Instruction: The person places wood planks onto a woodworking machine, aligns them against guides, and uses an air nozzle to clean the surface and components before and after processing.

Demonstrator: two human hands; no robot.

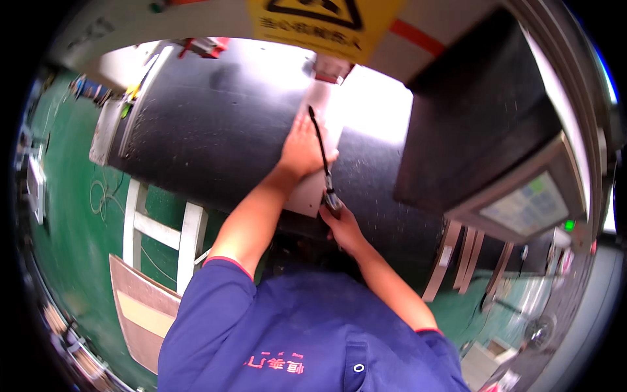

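Observation:
A long, narrow, pale board lies on the black worktable, its near end close to the table's front edge. My left hand rests flat on the board, fingers stretched out toward the far end. At the board's right edge, my right hand is closed round the silver body of what looks like an air blow gun. Its thin, black, curved nozzle points away from me and passes over the board beside my left hand. My palm hides part of the grip.
A machine beam with a yellow warning sign spans the far side, with a red-and-white block below it. At the right hangs a control screen beside a large black housing. A white frame and a leaning panel stand left.

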